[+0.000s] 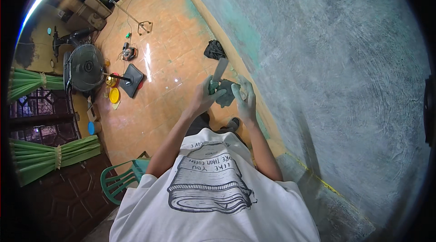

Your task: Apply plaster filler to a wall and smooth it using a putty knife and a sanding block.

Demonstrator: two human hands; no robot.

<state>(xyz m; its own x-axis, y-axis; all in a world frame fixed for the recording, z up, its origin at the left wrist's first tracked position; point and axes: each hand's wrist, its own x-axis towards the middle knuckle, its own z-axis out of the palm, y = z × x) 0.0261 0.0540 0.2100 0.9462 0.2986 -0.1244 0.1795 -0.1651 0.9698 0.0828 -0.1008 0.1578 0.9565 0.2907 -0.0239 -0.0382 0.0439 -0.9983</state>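
Note:
My left hand [204, 99] is closed around the green handle of a putty knife [220, 70], its broad grey blade pointing up and away from me. To its right, my right hand [245, 99] is raised with fingers apart and coated in pale grey dust. Between the hands shows a dark grey, ragged-edged piece [225, 97], its left side next to my left thumb and its right side next to my right thumb. Whether either hand grips that piece, or it lies lower down, I cannot tell.
A grey-plastered wall [327, 60] runs along my right. Crumpled black cloth or plastic [214, 49] lies at its foot. On the tiled floor to the left stand a fan [87, 67], a yellow dish [114, 95], a power tool [129, 53] and a walking cane [131, 17]. A green chair [119, 180] is close behind left.

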